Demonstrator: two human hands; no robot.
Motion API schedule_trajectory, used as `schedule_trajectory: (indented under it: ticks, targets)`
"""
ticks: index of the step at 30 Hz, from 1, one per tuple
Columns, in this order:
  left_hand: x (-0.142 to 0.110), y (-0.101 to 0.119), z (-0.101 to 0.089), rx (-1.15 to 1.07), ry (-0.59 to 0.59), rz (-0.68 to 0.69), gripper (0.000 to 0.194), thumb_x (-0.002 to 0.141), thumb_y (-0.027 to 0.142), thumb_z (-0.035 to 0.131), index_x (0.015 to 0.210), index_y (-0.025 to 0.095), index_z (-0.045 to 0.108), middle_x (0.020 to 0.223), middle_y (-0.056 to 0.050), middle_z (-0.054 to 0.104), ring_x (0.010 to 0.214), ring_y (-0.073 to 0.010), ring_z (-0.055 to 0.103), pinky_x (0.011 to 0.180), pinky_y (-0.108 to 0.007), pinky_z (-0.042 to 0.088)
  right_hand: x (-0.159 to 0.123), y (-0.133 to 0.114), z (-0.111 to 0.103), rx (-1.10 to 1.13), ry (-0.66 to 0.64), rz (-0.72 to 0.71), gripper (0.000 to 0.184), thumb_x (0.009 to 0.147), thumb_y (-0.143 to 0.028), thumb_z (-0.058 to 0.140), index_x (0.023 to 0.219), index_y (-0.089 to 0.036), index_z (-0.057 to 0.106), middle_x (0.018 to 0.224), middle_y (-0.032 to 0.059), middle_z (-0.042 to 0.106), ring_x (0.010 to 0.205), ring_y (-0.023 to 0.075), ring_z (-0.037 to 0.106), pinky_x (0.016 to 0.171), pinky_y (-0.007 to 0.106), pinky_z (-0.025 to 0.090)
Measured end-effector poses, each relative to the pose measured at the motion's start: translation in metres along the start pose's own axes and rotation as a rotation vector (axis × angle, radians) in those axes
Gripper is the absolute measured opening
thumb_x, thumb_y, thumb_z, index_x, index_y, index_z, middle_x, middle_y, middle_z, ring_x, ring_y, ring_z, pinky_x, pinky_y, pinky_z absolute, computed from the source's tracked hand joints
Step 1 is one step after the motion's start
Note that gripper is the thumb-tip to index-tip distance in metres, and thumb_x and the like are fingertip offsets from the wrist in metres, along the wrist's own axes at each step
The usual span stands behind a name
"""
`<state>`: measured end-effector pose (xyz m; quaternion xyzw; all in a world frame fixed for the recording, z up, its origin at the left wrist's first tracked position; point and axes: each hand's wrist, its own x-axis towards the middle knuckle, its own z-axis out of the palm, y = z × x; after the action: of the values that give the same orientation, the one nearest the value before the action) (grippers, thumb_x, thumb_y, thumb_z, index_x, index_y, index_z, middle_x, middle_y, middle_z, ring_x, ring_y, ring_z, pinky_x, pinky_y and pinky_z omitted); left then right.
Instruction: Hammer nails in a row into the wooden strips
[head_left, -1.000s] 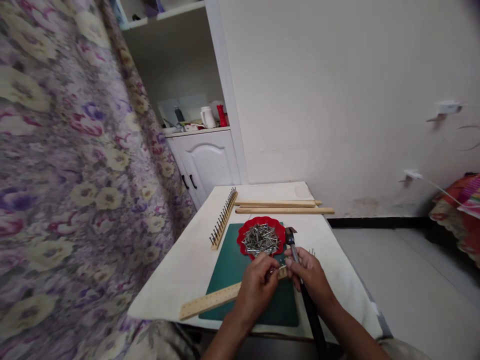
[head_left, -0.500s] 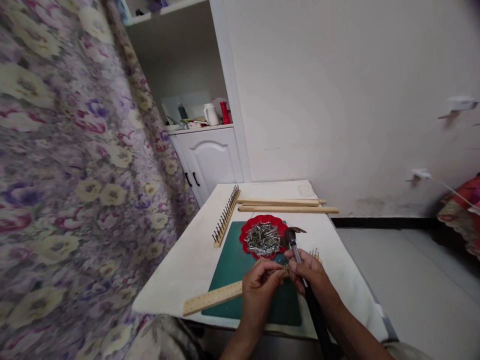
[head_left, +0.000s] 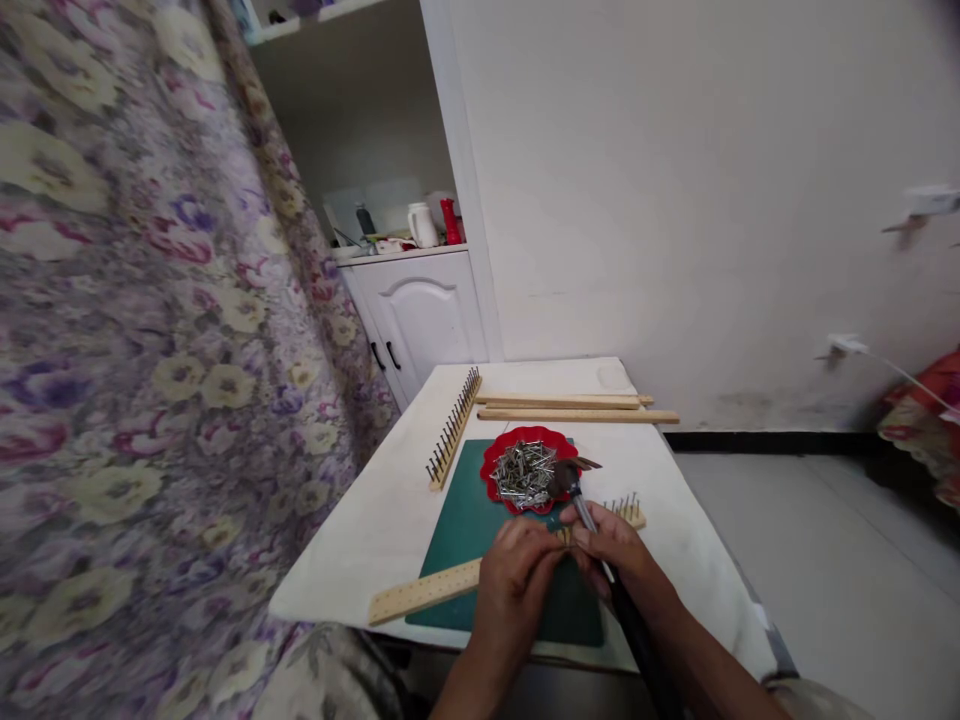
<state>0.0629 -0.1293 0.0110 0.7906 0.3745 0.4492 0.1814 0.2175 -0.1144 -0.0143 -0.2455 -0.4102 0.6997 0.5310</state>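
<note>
My right hand (head_left: pixel 622 552) is closed round a hammer (head_left: pixel 619 605) with a dark grip, its head up beside the red bowl. My left hand (head_left: pixel 514 572) is pinched near the right fingertips, over a wooden strip (head_left: pixel 427 590) with rows of small holes. A thin nail, mostly hidden, appears to be between the left fingers. Several nails stand upright in the strip's right end, past my right hand. Under the strip lies a green cutting mat (head_left: pixel 457 515). On the mat's far part, the scalloped red bowl (head_left: pixel 491 485) holds a heap of loose silvery nails (head_left: pixel 523 474).
Another strip (head_left: pixel 441 478) bristling with upright nails lies at the left on the white-covered table (head_left: pixel 360 530). Plain wooden bars (head_left: pixel 577 415) lie across its far end. Beyond are a white cabinet (head_left: pixel 431 310) and the wall; a floral curtain (head_left: pixel 187 350) hangs at left.
The left fingers have shifted slightly right and closed in towards the right fingertips over the strip. The hammer head has tilted and moved left, over the bowl's edge. The camera view has shifted a little.
</note>
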Motion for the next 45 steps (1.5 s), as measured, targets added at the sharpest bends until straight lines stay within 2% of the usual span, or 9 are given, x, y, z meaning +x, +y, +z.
schedule_trajectory:
  ticks: [3, 7, 11, 13, 15, 19, 27, 34, 45]
  targets:
    - [0.0, 0.003, 0.001, 0.058, -0.027, 0.012, 0.016, 0.087, 0.016, 0.05, 0.082, 0.018, 0.065, 0.076, -0.005, 0.062, 0.074, -0.0156, 0.056, 0.067, -0.025, 0.042, -0.001, 0.0, 0.002, 0.002, -0.004, 0.012, 0.031, 0.075, -0.038, 0.068, 0.091, -0.016, 0.053, 0.047, -0.0071, 0.056, 0.025, 0.0038, 0.035, 0.028, 0.015, 0.021]
    - [-0.003, 0.002, 0.001, -0.037, -0.03, -0.095, 0.015, 0.087, 0.017, 0.05, 0.083, 0.018, 0.064, 0.077, -0.004, 0.062, 0.073, -0.0137, 0.057, 0.066, -0.022, 0.043, -0.002, -0.003, 0.002, -0.026, -0.003, 0.015, 0.03, 0.075, -0.038, 0.067, 0.09, -0.016, 0.053, 0.049, -0.0059, 0.058, 0.026, 0.0037, 0.037, 0.029, 0.015, 0.02]
    - [-0.012, -0.02, -0.006, -0.068, 0.062, -0.354, 0.01, 0.081, 0.024, 0.057, 0.078, 0.016, 0.063, 0.07, -0.001, 0.06, 0.064, -0.0123, 0.054, 0.06, -0.02, 0.04, -0.003, -0.006, -0.002, -0.061, 0.029, -0.008, 0.028, 0.077, -0.037, 0.064, 0.091, -0.016, 0.054, 0.051, -0.0058, 0.058, 0.027, 0.0034, 0.039, 0.029, 0.015, 0.022]
    - [-0.019, -0.035, -0.01, -0.132, 0.074, -0.502, 0.014, 0.08, 0.029, 0.058, 0.077, 0.016, 0.062, 0.066, 0.001, 0.06, 0.061, -0.0122, 0.054, 0.058, -0.02, 0.04, -0.004, -0.008, -0.005, -0.074, 0.042, -0.013, 0.028, 0.077, -0.037, 0.064, 0.092, -0.016, 0.054, 0.051, -0.006, 0.057, 0.027, 0.003, 0.038, 0.029, 0.014, 0.022]
    - [-0.024, -0.047, -0.012, -0.182, 0.065, -0.578, 0.018, 0.081, 0.032, 0.056, 0.077, 0.016, 0.062, 0.065, 0.001, 0.061, 0.061, -0.0123, 0.055, 0.059, -0.02, 0.041, -0.004, -0.008, -0.006, -0.089, 0.054, -0.01, 0.028, 0.077, -0.038, 0.064, 0.092, -0.016, 0.054, 0.051, -0.006, 0.057, 0.027, 0.0028, 0.038, 0.029, 0.014, 0.021]
    - [-0.032, -0.061, -0.006, -0.123, 0.054, -0.547, 0.022, 0.082, 0.034, 0.054, 0.073, 0.016, 0.063, 0.066, 0.001, 0.06, 0.064, -0.013, 0.054, 0.061, -0.02, 0.04, -0.006, -0.009, -0.004, -0.117, 0.087, 0.01, 0.031, 0.075, -0.04, 0.065, 0.091, -0.017, 0.054, 0.05, -0.0054, 0.057, 0.027, 0.0038, 0.038, 0.029, 0.015, 0.02]
    - [-0.034, -0.07, 0.014, -0.02, 0.058, -0.523, 0.015, 0.081, 0.029, 0.055, 0.078, 0.018, 0.065, 0.073, 0.001, 0.064, 0.067, -0.0133, 0.056, 0.062, -0.021, 0.04, -0.008, -0.011, 0.002, -0.146, 0.088, 0.031, 0.031, 0.075, -0.04, 0.066, 0.09, -0.017, 0.051, 0.05, -0.0059, 0.057, 0.027, 0.0047, 0.038, 0.029, 0.016, 0.021]
    - [-0.033, -0.069, 0.015, 0.023, 0.055, -0.462, 0.013, 0.08, 0.025, 0.055, 0.074, 0.018, 0.065, 0.073, 0.0, 0.062, 0.07, -0.0141, 0.058, 0.065, -0.021, 0.041, -0.008, -0.011, 0.002, -0.142, 0.078, 0.025, 0.03, 0.075, -0.039, 0.065, 0.09, -0.017, 0.051, 0.051, -0.0063, 0.056, 0.027, 0.004, 0.037, 0.029, 0.015, 0.02]
    - [-0.03, -0.065, 0.015, 0.043, 0.038, -0.476, 0.014, 0.079, 0.025, 0.055, 0.072, 0.019, 0.065, 0.072, -0.001, 0.062, 0.073, -0.0158, 0.058, 0.067, -0.023, 0.042, -0.008, -0.009, 0.004, -0.15, 0.089, 0.044, 0.031, 0.074, -0.04, 0.066, 0.089, -0.017, 0.051, 0.049, -0.0062, 0.056, 0.029, 0.0048, 0.037, 0.029, 0.015, 0.022]
